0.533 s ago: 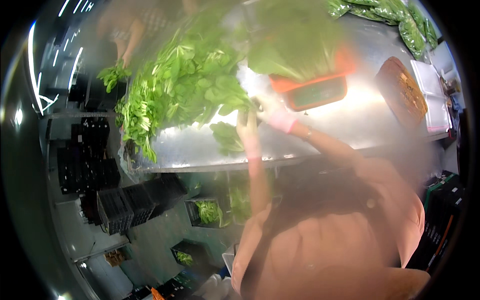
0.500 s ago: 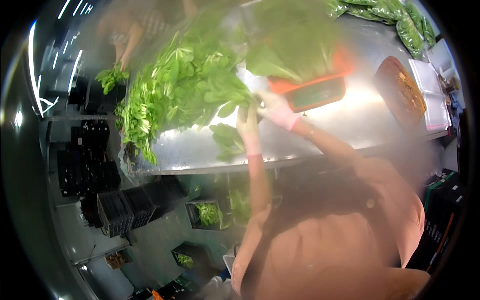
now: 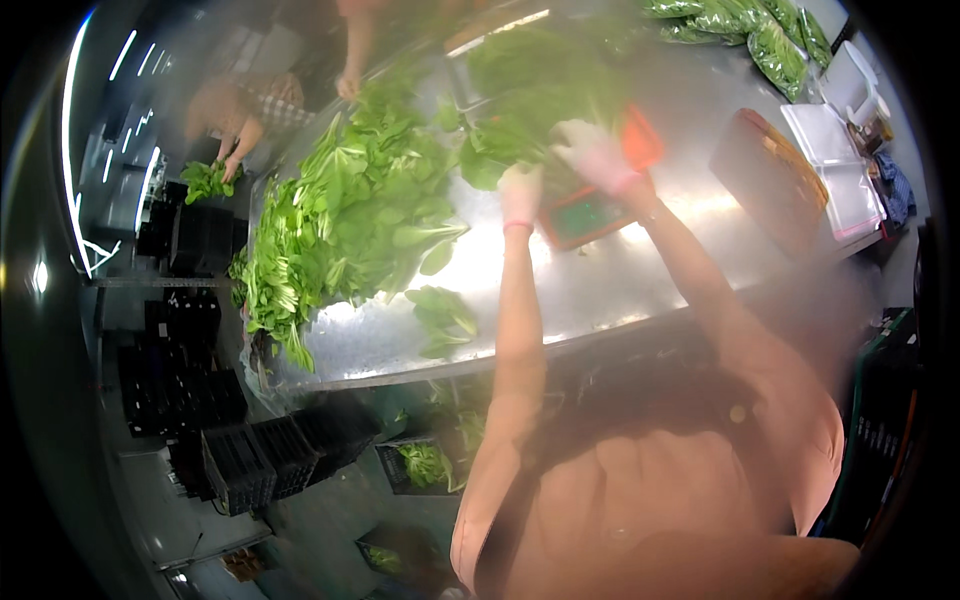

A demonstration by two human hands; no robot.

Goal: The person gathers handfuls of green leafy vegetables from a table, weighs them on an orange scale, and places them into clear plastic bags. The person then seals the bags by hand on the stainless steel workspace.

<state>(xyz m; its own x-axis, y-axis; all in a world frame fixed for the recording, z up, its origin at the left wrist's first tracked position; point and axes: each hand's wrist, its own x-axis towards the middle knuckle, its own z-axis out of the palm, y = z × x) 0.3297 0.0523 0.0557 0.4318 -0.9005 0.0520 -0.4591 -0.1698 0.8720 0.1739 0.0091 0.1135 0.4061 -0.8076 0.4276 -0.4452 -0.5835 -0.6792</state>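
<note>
My left hand (image 3: 521, 197), in a pale glove with a pink cuff, is closed at the near edge of a bunch of leafy greens (image 3: 490, 150). My right hand (image 3: 598, 158), gloved alike, is closed on the greens from the right, its fingers partly lost in haze. Beneath and beside the hands stands an orange weighing scale (image 3: 572, 240) with a dark display; the greens and my right hand hide part of it. A big pile of loose leafy greens (image 3: 350, 200) lies to the left. One loose bunch (image 3: 443, 318) lies nearer the table's front edge.
The metal table (image 3: 640, 275) also bears a brown board-like block (image 3: 775, 165), white trays (image 3: 835, 160) and bagged greens (image 3: 775, 50) at right. Black crates (image 3: 275, 460) stand on the floor. Across the table, a person's hands (image 3: 233, 165) hold greens; another person's hand (image 3: 348, 85) touches the pile.
Both hands have moved apart; the right has gone up and right to the scale. The large greens over the scale have shifted, baring more orange. Another person's hand has appeared at the pile's far side.
</note>
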